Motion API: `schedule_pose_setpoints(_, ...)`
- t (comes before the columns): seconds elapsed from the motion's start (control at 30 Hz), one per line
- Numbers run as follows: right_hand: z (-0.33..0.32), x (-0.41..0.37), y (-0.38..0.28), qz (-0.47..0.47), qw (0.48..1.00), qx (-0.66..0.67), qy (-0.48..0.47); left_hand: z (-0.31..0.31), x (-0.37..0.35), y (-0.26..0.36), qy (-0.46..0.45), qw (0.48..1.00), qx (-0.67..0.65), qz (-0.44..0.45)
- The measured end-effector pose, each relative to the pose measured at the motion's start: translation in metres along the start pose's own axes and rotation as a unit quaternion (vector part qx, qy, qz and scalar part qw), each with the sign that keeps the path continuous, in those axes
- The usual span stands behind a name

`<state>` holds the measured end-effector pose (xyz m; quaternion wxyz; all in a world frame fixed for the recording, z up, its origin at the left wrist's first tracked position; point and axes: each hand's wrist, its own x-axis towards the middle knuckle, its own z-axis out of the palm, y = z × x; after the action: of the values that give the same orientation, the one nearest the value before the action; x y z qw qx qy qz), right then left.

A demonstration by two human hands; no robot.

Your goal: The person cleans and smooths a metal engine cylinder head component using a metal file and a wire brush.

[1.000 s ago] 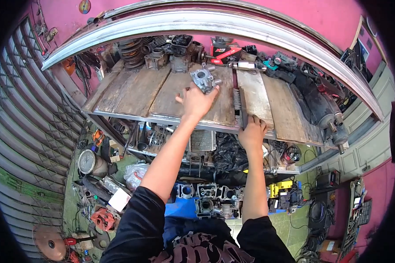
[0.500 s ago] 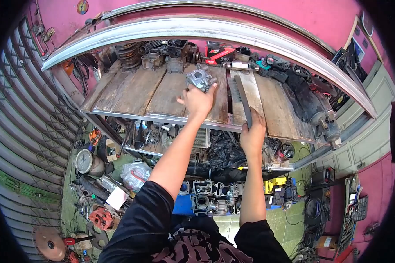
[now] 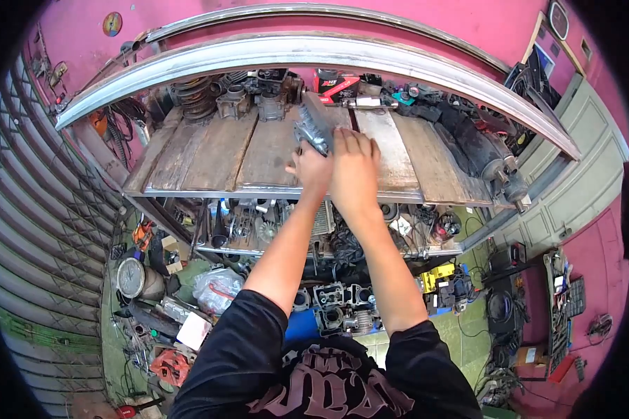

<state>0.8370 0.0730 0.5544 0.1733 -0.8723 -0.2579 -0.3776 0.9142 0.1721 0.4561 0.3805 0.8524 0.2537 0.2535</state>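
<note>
My left hand [image 3: 310, 169] is closed around a grey cast-metal engine part [image 3: 306, 131], held just above the wooden shelf boards [image 3: 210, 157]. In my right hand [image 3: 355, 167] is a long flat brush [image 3: 317, 110], its far end slanting up and left across the metal part. The brush is blurred, and its bristles are hidden on the side facing the part. Both hands are close together, the right one partly covering the brush's grip and the part's right side.
Engine cylinders [image 3: 232, 105], a coil spring [image 3: 192, 94] and a red-and-black box [image 3: 337, 85] line the back of the shelf. A dark muffler [image 3: 493, 157] lies at right. A metal beam [image 3: 314, 47] crosses overhead. Engine blocks [image 3: 332, 318] sit below on blue.
My right hand has moved left with the brush and brought it onto the metal part. My left hand still grips the part, now tilted. The view has shifted slightly.
</note>
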Motion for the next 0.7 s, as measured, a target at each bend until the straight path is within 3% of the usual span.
schedule_pose_setpoints(0.07,0.014,0.000,-0.014,0.001,1.000,-0.024,-0.019,0.020,0.004,-0.008,0.018,1.000,0.007,0.022)
schedule_pose_setpoints(0.1,0.020,0.000,-0.022,0.006,0.998,-0.060,-0.032,-0.046,0.002,0.050,-0.197,0.970,0.108,-0.091)
schedule_pose_setpoints(0.13,0.026,-0.001,-0.028,0.012,0.994,-0.097,-0.044,-0.046,-0.001,0.048,-0.199,0.970,0.106,-0.090)
schedule_pose_setpoints(0.2,0.037,0.000,-0.038,0.018,0.992,-0.115,-0.039,-0.042,-0.012,0.038,-0.060,0.991,0.088,0.086)
schedule_pose_setpoints(0.3,0.036,0.001,-0.052,0.048,0.990,-0.115,-0.064,-0.041,-0.030,0.028,0.150,0.929,0.055,0.335)
schedule_pose_setpoints(0.4,0.064,-0.002,-0.044,0.045,0.992,-0.112,-0.048,-0.062,-0.037,0.036,0.145,0.918,0.141,0.341)
schedule_pose_setpoints(0.53,0.071,-0.014,-0.044,0.041,0.991,-0.119,-0.040,-0.064,-0.052,0.031,0.131,0.936,0.092,0.313)
schedule_pose_setpoints(0.6,0.061,-0.025,-0.042,0.040,0.989,-0.131,-0.047,-0.076,-0.072,0.035,0.088,0.931,0.155,0.320)
schedule_pose_setpoints(0.7,0.039,-0.029,-0.039,0.034,0.994,-0.095,-0.044,-0.040,-0.069,0.008,0.062,0.949,0.133,0.278)
